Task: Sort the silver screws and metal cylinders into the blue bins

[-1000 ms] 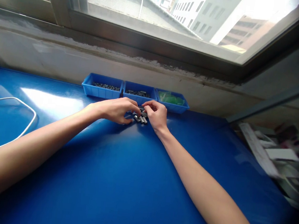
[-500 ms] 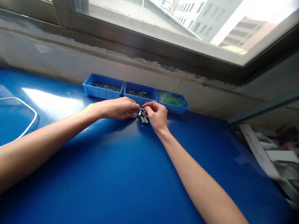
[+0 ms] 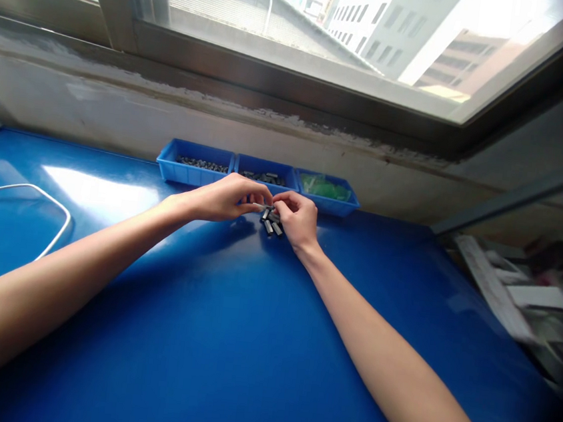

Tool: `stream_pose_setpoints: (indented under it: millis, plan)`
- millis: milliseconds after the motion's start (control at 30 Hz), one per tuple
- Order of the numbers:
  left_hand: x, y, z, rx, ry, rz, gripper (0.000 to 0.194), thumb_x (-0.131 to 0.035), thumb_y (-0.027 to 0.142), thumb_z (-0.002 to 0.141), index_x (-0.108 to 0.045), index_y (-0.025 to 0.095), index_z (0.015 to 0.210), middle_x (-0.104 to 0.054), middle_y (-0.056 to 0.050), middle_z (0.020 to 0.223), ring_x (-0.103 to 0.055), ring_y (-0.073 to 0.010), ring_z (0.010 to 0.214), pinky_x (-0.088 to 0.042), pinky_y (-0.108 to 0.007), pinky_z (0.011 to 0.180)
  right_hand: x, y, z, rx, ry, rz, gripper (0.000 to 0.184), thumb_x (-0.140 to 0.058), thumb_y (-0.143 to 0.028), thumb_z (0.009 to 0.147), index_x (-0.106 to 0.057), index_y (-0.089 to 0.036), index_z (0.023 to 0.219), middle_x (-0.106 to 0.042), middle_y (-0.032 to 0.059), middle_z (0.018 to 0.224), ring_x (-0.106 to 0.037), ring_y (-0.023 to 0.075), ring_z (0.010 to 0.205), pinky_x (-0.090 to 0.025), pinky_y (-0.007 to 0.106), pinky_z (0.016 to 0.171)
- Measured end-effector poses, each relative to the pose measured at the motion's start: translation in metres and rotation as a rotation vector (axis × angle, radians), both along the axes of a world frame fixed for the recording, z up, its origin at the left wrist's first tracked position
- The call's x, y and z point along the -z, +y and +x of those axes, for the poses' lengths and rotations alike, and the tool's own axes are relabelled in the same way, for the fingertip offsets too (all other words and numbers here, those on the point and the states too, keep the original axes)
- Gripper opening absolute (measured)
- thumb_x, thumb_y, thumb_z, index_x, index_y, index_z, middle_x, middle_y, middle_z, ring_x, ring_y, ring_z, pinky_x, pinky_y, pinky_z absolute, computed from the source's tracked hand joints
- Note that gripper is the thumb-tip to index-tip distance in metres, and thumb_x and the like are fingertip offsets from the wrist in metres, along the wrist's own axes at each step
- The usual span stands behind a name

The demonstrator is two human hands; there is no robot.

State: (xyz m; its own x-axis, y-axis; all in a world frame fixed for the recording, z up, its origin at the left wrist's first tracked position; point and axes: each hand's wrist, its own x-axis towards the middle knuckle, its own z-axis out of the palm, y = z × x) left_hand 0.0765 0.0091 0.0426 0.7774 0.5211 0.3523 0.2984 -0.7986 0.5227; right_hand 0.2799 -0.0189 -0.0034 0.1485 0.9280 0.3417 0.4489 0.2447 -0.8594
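Note:
My left hand (image 3: 230,197) and my right hand (image 3: 298,219) meet fingertip to fingertip at the far side of the table. The left thumb and fingers pinch a small grey metal piece (image 3: 265,206). My right thumb and forefinger close at the other end of that piece, and the fingers partly cover it. Just below the fingertips, a small heap of short, dark-and-silver metal pieces (image 3: 273,227) lies on the blue tabletop (image 3: 228,339). Their exact kind is too small to make out.
Behind my hands stand three blue bins in a row. The left bin (image 3: 192,173) holds many small metal parts, the middle bin (image 3: 265,171) longer grey pieces, the right bin (image 3: 339,207) a green plastic bag (image 3: 327,187). A white cable (image 3: 67,215) lies at left.
My left hand has risen slightly and moved right, its fingertips now closer to the right hand's. The right hand stays almost in place, and more of the heap shows below.

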Motion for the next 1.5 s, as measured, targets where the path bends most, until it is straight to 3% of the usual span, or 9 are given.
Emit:
stream_pose_setpoints:
  millis: [233,400,567,733,867,1067,1233,1333,1500]
  plan:
    - [-0.005,-0.005,0.001,0.036,-0.073,-0.136,0.025,-0.068,0.027,0.09,-0.077,0.015,0.11,-0.079,-0.008,0.095,-0.072,-0.0156,0.08,-0.053,-0.022,0.073,-0.001,0.0,0.0,-0.002,-0.004,-0.003,0.016,-0.059,-0.028,0.073,-0.073,-0.019,0.072,-0.069,0.0007,0.064,-0.063,0.0172,0.061,-0.047,0.027,0.06]
    - [-0.006,-0.007,0.001,0.019,-0.137,-0.212,0.019,-0.074,0.028,0.084,-0.081,0.014,0.095,-0.08,-0.007,0.094,-0.074,-0.0175,0.084,-0.057,-0.024,0.081,-0.003,-0.001,0.0,-0.002,-0.003,-0.001,0.018,-0.058,-0.026,0.073,-0.074,-0.019,0.073,-0.069,0.0012,0.064,-0.063,0.0173,0.061,-0.047,0.027,0.06]
    - [-0.009,-0.007,0.0,-0.002,-0.199,-0.335,0.024,-0.076,0.031,0.082,-0.081,0.013,0.097,-0.08,-0.008,0.096,-0.076,-0.0213,0.089,-0.059,-0.026,0.082,-0.001,-0.001,0.0,-0.005,-0.001,0.0,0.018,-0.058,-0.026,0.073,-0.074,-0.019,0.073,-0.069,0.0015,0.064,-0.063,0.0171,0.06,-0.046,0.027,0.059]
    - [-0.004,-0.003,0.003,-0.226,-0.27,-0.244,0.026,-0.075,0.038,0.083,-0.079,0.013,0.09,-0.079,-0.006,0.081,-0.075,-0.0186,0.073,-0.057,-0.023,0.068,0.001,0.001,0.001,-0.002,0.004,-0.003,0.017,-0.06,-0.028,0.074,-0.074,-0.018,0.074,-0.069,0.0018,0.065,-0.065,0.018,0.062,-0.048,0.027,0.06]
    - [0.0,0.002,0.006,-0.408,-0.412,-0.294,0.039,-0.074,0.049,0.083,-0.076,0.012,0.093,-0.075,-0.006,0.069,-0.072,-0.0179,0.061,-0.057,-0.024,0.06,0.001,0.001,0.001,0.004,0.019,-0.004,0.017,-0.06,-0.028,0.073,-0.074,-0.019,0.074,-0.071,0.0022,0.067,-0.066,0.0181,0.063,-0.05,0.027,0.061]
    - [0.001,0.008,0.009,-0.431,-0.637,-0.492,0.05,-0.081,0.044,0.078,-0.073,0.009,0.114,-0.079,-0.014,0.097,-0.077,-0.0235,0.087,-0.063,-0.035,0.087,0.003,0.002,0.001,0.003,0.004,0.007,0.017,-0.059,-0.027,0.074,-0.074,-0.019,0.074,-0.071,0.0019,0.066,-0.066,0.0177,0.063,-0.05,0.026,0.061]
    - [-0.001,0.005,0.01,-0.396,-0.554,-0.591,0.067,-0.081,0.039,0.077,-0.063,0.009,0.135,-0.077,-0.016,0.113,-0.076,-0.0261,0.097,-0.061,-0.04,0.094,0.003,0.002,0.001,-0.004,0.01,0.007,0.017,-0.059,-0.027,0.073,-0.074,-0.019,0.074,-0.071,0.0019,0.066,-0.066,0.0179,0.063,-0.05,0.027,0.061]
    - [-0.002,0.004,0.009,-0.351,-0.501,-0.519,0.066,-0.079,0.039,0.078,-0.063,0.013,0.136,-0.075,-0.015,0.119,-0.074,-0.0266,0.103,-0.06,-0.04,0.095,0.002,0.002,0.001,-0.006,0.009,0.015,0.017,-0.059,-0.026,0.073,-0.074,-0.019,0.074,-0.071,0.002,0.067,-0.066,0.0181,0.063,-0.051,0.027,0.062]
    - [-0.006,0.001,0.004,-0.223,-0.249,-0.18,0.029,-0.07,0.031,0.083,-0.079,0.013,0.104,-0.079,-0.009,0.1,-0.075,-0.0223,0.093,-0.059,-0.029,0.086,0.002,0.001,0.001,-0.005,0.005,0.017,0.017,-0.059,-0.027,0.073,-0.074,-0.019,0.074,-0.07,0.0016,0.065,-0.065,0.0178,0.062,-0.05,0.027,0.062]
